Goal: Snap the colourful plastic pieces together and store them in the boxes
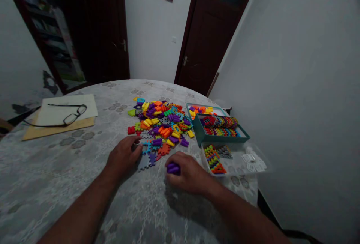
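Observation:
A heap of colourful plastic interlocking pieces (161, 124) lies on the round table (56, 184). My right hand (187, 174) rests on the cloth in front of the heap, fingers curled round a purple piece (173, 168). My left hand (123, 157) lies at the heap's near left edge, its fingertips pinched at a small grey piece (137, 145). Flat grey, blue and red pieces (152, 155) lie between the two hands.
A teal box (200, 131) holding assembled pieces stands right of the heap, a second teal tray (189, 107) behind it. A clear tray (247, 161) with more pieces lies near the right edge. Glasses (71, 114) on papers lie at the far left.

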### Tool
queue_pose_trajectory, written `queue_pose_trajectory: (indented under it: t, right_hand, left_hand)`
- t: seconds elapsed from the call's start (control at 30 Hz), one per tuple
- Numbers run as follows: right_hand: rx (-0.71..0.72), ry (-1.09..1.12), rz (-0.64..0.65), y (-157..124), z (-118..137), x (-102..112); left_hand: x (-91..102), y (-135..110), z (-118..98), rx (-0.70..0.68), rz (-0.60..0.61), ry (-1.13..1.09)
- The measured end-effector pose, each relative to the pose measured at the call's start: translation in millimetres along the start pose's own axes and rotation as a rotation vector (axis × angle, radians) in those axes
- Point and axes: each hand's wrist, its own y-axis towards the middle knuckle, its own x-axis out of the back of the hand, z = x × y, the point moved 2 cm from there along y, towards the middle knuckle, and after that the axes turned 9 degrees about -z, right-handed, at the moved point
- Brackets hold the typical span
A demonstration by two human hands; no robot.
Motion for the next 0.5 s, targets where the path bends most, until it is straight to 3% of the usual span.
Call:
queue_pose_trajectory:
  t: [0.1,0.2,0.27,0.37,0.5]
  right_hand:
    - [-0.098,0.041,-0.176,32.8,-22.6,68.9]
    - [-0.267,0.057,-0.378,86.4,-71.5,140.2]
    - [-0.462,0.124,-0.485,123.6,-111.2,179.0]
    - [-0.678,0.074,-0.543,168.0,-161.2,218.3]
    - [-0.795,-0.032,-0.543,197.4,-201.8,239.1]
  left_hand:
    - [-3.0,0.1,-2.7,-0.130,0.015,-0.033]
    - [-4.5,0.2,-6.5,-0.204,0.089,-0.050]
    - [-4.6,0.4,-7.0,-0.209,0.118,-0.051]
    - [-5.2,0.2,-4.5,-0.196,0.139,-0.053]
    - [-7.5,-1.2,0.4,-0.161,0.155,-0.065]
